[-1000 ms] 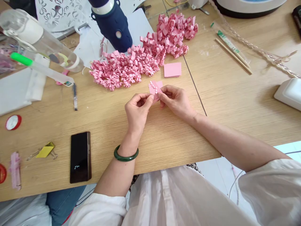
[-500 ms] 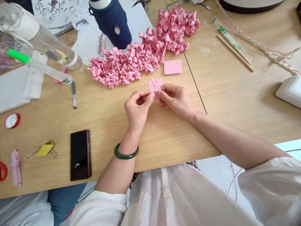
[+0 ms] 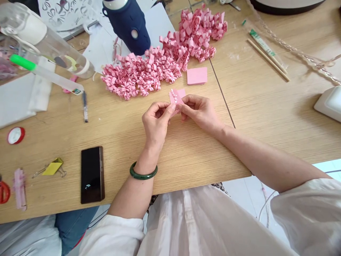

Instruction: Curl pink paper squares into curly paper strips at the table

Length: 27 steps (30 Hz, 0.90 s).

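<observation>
Between my two hands is a small piece of pink paper [image 3: 179, 94] with a row of light curled strips along its left side. My left hand [image 3: 157, 119] pinches its lower left edge between thumb and forefinger; a dark green bangle [image 3: 143, 176] circles that wrist. On the other side, my right hand [image 3: 198, 111] grips the paper's right edge, its fingertips partly hidden. Just beyond lies a stack of pink paper rectangles [image 3: 197, 76]. A long heap of curled pink paper flowers [image 3: 144, 74] stretches behind, from left to upper right.
A navy bottle [image 3: 130, 28] stands behind the heap, and a clear bottle [image 3: 61, 49] lies to the left. Nearer on the left are a phone [image 3: 92, 175], a yellow binder clip [image 3: 54, 168] and a tape roll [image 3: 16, 135]. Wooden chopsticks [image 3: 268, 59] lie at right.
The paper has turned slightly in my fingers, and more of its flat pink surface shows beside the curled strips. The whole view has shifted a little. Both hands keep their hold.
</observation>
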Available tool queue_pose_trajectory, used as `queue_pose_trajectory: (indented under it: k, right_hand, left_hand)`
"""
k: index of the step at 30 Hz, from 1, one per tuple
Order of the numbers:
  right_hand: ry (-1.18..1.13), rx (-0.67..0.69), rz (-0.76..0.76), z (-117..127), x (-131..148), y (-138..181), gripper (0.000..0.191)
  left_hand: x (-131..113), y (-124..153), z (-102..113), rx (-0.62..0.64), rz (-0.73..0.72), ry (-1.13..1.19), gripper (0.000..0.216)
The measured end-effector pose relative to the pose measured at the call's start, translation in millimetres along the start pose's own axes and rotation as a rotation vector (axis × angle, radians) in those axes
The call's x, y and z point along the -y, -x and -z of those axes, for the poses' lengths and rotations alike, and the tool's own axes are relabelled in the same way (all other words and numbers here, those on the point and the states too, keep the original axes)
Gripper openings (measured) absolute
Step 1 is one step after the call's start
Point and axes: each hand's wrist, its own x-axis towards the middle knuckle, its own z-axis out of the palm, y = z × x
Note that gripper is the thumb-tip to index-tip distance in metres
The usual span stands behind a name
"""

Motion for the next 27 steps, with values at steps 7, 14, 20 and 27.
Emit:
queue_pose_trajectory:
  k: [7,14,20,27]
  right_hand:
    - [0.064,0.004,0.007,-0.1,-4.3,0.8,0.032]
    - [0.180,-0.062,0.124,-1.2,-4.1,1.3,0.017]
    - [0.106,-0.052,0.105,0.8,-4.4,1.0,0.029]
    - [0.035,-0.029,0.020,1.3,1.5,2.2,0.043]
  left_hand:
    - [-5.3,0.4,-3.8,0.036,0.140,0.236,0.021]
    - [-7.8,2.2,-5.6,0.004,0.165,0.236,0.020]
    - [-7.8,3.7,-6.8,0.012,0.212,0.270,0.025]
    - [-2.0,4.2,-6.8,-0.023,0.118,0.171,0.029]
